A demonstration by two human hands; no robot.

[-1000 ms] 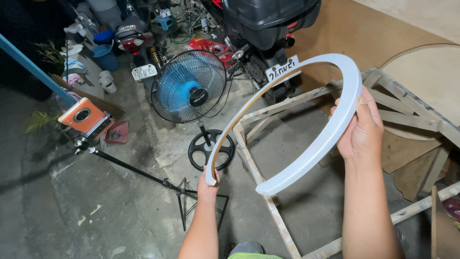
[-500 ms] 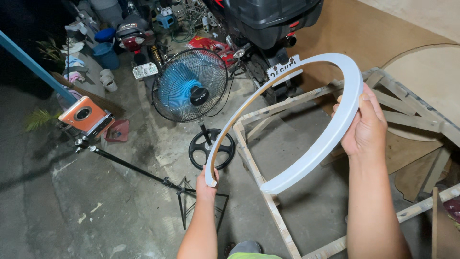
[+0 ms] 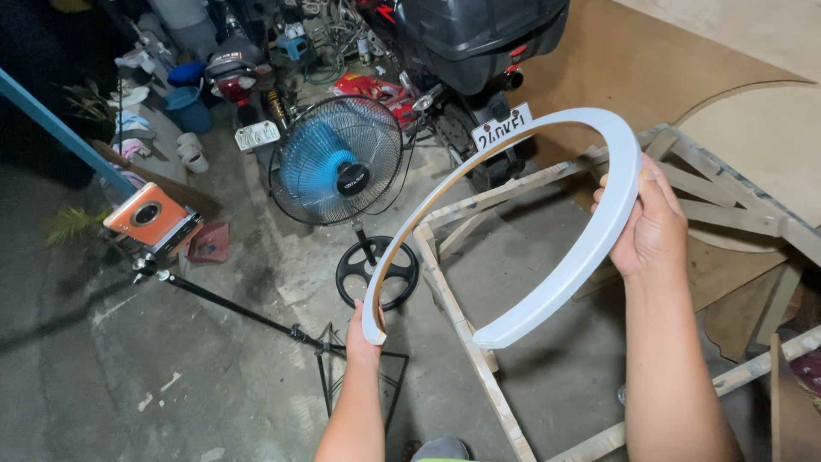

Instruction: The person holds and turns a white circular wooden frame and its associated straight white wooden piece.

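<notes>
Above the concrete floor (image 3: 128, 376) and wooden frame (image 3: 462, 291), a curved white strip (image 3: 581, 248) is held bent, unattached, fingers (image 3: 620, 184) of the right hand (image 3: 654, 227) and left hand (image 3: 363, 338) wrapped around it.

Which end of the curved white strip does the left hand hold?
The left hand grips the thin end of the strip, nearest the fan base; the broad end hangs free over the wooden frame.
</notes>
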